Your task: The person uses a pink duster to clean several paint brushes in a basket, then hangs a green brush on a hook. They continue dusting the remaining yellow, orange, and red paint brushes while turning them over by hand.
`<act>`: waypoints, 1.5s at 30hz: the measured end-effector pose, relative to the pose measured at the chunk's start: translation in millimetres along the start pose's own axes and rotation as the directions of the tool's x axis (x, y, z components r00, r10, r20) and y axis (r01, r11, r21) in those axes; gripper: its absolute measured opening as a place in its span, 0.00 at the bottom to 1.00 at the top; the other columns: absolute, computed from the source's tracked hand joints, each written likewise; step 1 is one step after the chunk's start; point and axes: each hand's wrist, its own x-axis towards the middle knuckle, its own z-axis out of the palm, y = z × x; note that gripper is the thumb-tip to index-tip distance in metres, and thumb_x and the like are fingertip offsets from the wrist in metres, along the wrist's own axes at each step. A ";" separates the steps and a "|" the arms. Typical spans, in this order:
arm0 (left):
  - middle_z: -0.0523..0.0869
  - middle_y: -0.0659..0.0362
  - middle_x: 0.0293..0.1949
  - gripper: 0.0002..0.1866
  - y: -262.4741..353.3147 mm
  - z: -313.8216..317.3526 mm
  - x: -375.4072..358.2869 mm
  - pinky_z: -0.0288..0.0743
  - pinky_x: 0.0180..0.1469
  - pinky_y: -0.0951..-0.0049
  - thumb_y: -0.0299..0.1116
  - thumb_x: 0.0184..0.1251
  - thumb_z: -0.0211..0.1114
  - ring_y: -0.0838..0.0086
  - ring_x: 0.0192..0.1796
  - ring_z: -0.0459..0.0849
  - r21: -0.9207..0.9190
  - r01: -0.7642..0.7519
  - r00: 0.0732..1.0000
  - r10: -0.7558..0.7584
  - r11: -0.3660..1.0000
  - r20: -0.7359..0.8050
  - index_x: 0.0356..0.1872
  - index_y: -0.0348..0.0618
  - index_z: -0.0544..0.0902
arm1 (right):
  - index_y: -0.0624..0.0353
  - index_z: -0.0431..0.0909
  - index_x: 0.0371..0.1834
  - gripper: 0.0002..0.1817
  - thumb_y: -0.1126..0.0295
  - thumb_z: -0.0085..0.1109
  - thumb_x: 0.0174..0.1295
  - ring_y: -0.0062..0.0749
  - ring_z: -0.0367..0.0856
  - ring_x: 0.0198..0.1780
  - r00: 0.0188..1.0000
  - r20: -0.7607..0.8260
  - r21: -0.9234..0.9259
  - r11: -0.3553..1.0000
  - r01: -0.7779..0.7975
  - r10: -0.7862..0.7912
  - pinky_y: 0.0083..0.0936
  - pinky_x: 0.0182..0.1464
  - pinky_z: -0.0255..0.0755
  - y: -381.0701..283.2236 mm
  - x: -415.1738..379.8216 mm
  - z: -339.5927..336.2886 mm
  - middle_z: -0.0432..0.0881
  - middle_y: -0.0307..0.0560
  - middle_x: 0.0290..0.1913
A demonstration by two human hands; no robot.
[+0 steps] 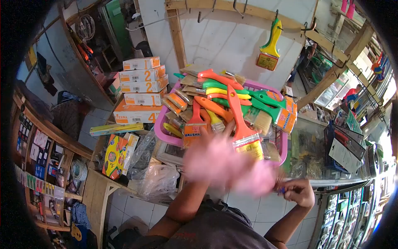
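Observation:
My right hand (300,193) is closed around the thin handle of a fluffy pink duster (224,164), which is smeared by motion and reaches left from the fist. Behind the duster, my left hand (216,130) is mostly hidden. Its fingertips show apart and stretched out over the brushes. Nearest to them are a red-handled paintbrush (234,108) and an orange-labelled paintbrush (195,126). Several more paintbrushes with green, yellow and orange handles lie heaped in a pink plastic basket (283,150).
White-and-orange boxes (143,99) are stacked left of the basket. A clear plastic bag (155,182) and a yellow-red pack (117,155) lie in front of them. Above, a yellow-green brush (271,43) hangs from a hook. A glass counter (309,143) stands at the right.

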 end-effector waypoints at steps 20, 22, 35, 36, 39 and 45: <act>0.64 0.48 0.75 0.54 -0.7 1.6 1.2 0.66 0.65 0.44 0.79 0.63 0.40 0.50 0.68 0.72 -0.069 0.027 1.000 -0.027 0.997 0.004 0.82 0.55 0.41 | 0.69 0.80 0.45 0.13 0.72 0.67 0.63 0.14 0.73 0.26 0.977 0.184 -0.165 0.977 0.136 -0.105 0.15 0.27 0.65 0.8 4.3 -0.9 0.83 0.42 0.29; 0.64 0.47 0.74 0.56 -3.3 -5.8 1.3 0.59 0.71 0.44 0.82 0.61 0.35 0.51 0.72 0.67 -0.304 0.008 1.000 -0.002 0.953 0.021 0.82 0.52 0.42 | 0.68 0.81 0.44 0.13 0.71 0.69 0.62 0.14 0.74 0.28 0.990 -0.139 -0.128 0.992 -0.018 0.000 0.15 0.29 0.67 -2.8 3.9 11.5 0.83 0.40 0.29; 0.52 0.51 0.80 0.56 -4.5 -12.0 -4.0 0.47 0.77 0.44 0.82 0.61 0.34 0.50 0.79 0.54 -0.390 0.022 0.995 0.019 0.920 0.100 0.81 0.51 0.46 | 0.65 0.85 0.48 0.14 0.71 0.71 0.61 0.16 0.74 0.28 0.956 -0.242 0.036 0.986 -0.162 0.166 0.17 0.29 0.68 -0.3 0.7 18.4 0.86 0.39 0.34; 0.51 0.55 0.80 0.56 -2.8 -10.5 -3.3 0.48 0.77 0.44 0.82 0.62 0.34 0.52 0.80 0.53 -0.216 0.029 0.995 -0.007 0.976 0.104 0.81 0.51 0.45 | 0.65 0.85 0.47 0.14 0.70 0.71 0.62 0.17 0.75 0.28 0.975 -0.190 -0.024 0.992 -0.126 0.119 0.18 0.29 0.69 -0.2 0.8 15.0 0.87 0.40 0.34; 0.50 0.56 0.81 0.56 -2.2 -11.2 -1.8 0.49 0.77 0.44 0.83 0.61 0.32 0.54 0.80 0.52 -0.217 0.024 0.990 0.007 0.976 0.142 0.81 0.53 0.46 | 0.66 0.83 0.45 0.14 0.67 0.70 0.63 0.20 0.78 0.29 1.000 -0.017 -0.182 0.983 -0.005 0.002 0.20 0.29 0.70 1.1 0.3 11.2 0.87 0.41 0.34; 0.57 0.52 0.79 0.53 -1.9 8.1 -5.7 0.50 0.77 0.46 0.79 0.65 0.34 0.57 0.80 0.54 0.042 -0.043 0.999 0.042 0.998 0.020 0.81 0.49 0.50 | 0.66 0.82 0.45 0.11 0.71 0.68 0.63 0.15 0.76 0.29 0.994 -0.090 -0.058 0.996 -0.061 0.056 0.17 0.29 0.70 5.1 -3.9 11.3 0.85 0.39 0.32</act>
